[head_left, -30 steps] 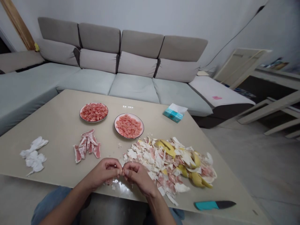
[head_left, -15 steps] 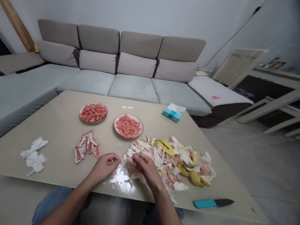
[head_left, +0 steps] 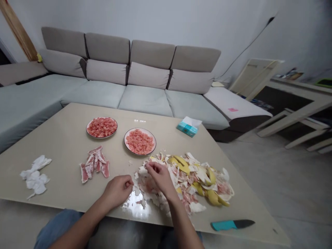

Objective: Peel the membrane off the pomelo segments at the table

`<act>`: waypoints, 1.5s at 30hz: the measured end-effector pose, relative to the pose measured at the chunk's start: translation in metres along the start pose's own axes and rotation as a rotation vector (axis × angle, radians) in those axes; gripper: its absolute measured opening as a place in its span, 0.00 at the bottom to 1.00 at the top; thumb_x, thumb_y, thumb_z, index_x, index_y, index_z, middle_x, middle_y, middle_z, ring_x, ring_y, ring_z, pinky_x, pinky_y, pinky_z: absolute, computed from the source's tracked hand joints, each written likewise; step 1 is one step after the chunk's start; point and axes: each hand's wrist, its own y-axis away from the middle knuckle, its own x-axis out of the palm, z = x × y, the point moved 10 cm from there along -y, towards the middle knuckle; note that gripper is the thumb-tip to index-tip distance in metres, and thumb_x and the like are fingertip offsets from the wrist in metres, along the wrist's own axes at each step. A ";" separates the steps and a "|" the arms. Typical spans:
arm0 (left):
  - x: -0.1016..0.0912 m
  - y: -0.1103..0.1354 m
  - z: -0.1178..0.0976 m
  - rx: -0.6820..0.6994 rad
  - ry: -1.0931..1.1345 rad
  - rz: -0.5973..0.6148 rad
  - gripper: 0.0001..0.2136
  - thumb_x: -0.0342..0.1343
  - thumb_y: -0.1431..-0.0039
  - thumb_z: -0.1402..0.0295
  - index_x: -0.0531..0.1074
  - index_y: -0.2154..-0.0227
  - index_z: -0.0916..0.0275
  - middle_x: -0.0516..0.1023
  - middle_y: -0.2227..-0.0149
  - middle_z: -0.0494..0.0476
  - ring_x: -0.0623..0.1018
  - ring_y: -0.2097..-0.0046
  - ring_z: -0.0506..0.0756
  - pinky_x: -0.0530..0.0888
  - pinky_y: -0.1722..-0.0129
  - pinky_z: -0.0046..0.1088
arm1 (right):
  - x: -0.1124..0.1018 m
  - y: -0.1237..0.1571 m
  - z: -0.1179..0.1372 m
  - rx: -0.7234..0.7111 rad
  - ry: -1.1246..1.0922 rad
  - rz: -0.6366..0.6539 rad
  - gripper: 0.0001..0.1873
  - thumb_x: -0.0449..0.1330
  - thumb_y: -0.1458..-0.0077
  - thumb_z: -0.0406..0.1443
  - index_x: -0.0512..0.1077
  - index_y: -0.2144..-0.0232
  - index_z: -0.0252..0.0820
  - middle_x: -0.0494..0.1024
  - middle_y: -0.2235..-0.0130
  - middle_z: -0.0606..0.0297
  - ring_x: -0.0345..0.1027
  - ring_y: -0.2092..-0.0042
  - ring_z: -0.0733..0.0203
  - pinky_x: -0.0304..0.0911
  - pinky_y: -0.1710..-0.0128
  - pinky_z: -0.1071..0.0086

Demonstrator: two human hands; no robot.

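My left hand (head_left: 118, 189) rests near the front edge of the beige table (head_left: 64, 138), fingers curled in a loose fist around something small that I cannot make out. My right hand (head_left: 160, 175) reaches over the heap of white and yellow pomelo peel (head_left: 199, 176), fingertips pinched at its near left edge; what they pinch is too small to name. To the left of my hands lie several unpeeled pink pomelo segments (head_left: 94, 164). Beyond them stand two plates of pink peeled flesh (head_left: 102, 127) (head_left: 140, 141).
A teal-handled knife (head_left: 229, 224) lies at the front right edge. Crumpled white tissues (head_left: 35, 175) sit at the left, a teal tissue pack (head_left: 188, 126) at the back right. A grey sofa (head_left: 109, 83) runs behind the table.
My hands, held together at the table's front, have parted. The right hand moved forward onto the peel heap; the left stayed near the front edge.
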 end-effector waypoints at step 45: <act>-0.016 0.005 0.001 -0.126 0.908 -0.070 0.15 0.62 0.52 0.57 0.68 0.69 0.63 0.67 0.75 0.45 0.59 0.83 0.42 0.57 0.87 0.17 | 0.071 0.049 -0.013 0.292 -0.887 0.285 0.24 0.56 0.44 0.51 0.77 0.57 0.38 0.76 0.49 0.55 0.62 0.42 0.51 0.50 0.39 0.57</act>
